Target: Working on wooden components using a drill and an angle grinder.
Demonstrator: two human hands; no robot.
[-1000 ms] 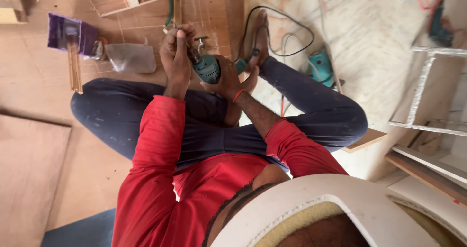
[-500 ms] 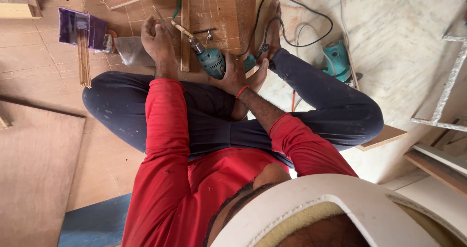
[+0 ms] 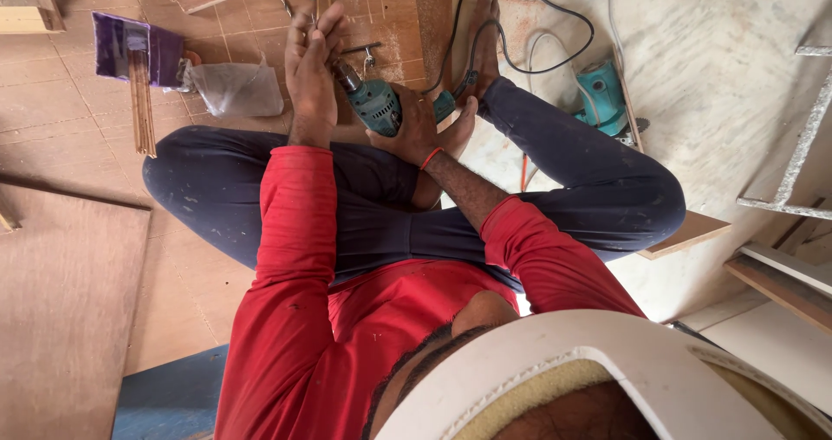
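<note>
Right hand point(image 3: 420, 132) gripping teal drill point(image 3: 374, 106), left hand point(image 3: 312, 67) pinching its chuck tip, clear plastic bag point(image 3: 236, 89) beside purple box point(image 3: 130, 48) at left

the wooden floor point(image 3: 69, 128) carries everything here. beyond the hands point(image 3: 314, 67) lies a clear plastic bag point(image 3: 236, 89), just beside a purple packet point(image 3: 130, 48) with thin wooden sticks point(image 3: 141, 102) across it. past the hands rest small metal fittings point(image 3: 364, 52). off to the other side, a teal power tool point(image 3: 602, 97) and a black cable point(image 3: 529, 24) lie on the pale marble floor point(image 3: 711, 50).
</note>
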